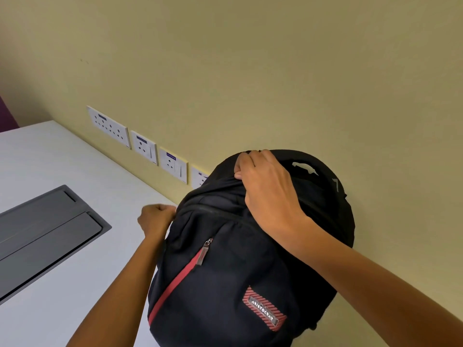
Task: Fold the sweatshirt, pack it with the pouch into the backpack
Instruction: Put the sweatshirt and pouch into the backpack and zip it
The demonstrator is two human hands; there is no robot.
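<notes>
A black backpack point(225, 276) with a red diagonal zip stripe and a red logo patch stands upright on the white table point(62, 171), leaning against the wall. My right hand point(265, 189) grips the fabric at the top of the backpack, fingers curled over its upper edge. My left hand point(156, 217) is at the backpack's left side, fingers curled in a pinch at the end of the main zip line; what it pinches is hidden. The zip line looks closed. Neither the sweatshirt nor the pouch is visible.
A grey recessed cable hatch point(47, 236) is set into the table at the left. A row of white wall sockets point(140, 144) runs along the yellow wall just above the table, partly behind the backpack. A purple panel point(6, 113) shows at the far left.
</notes>
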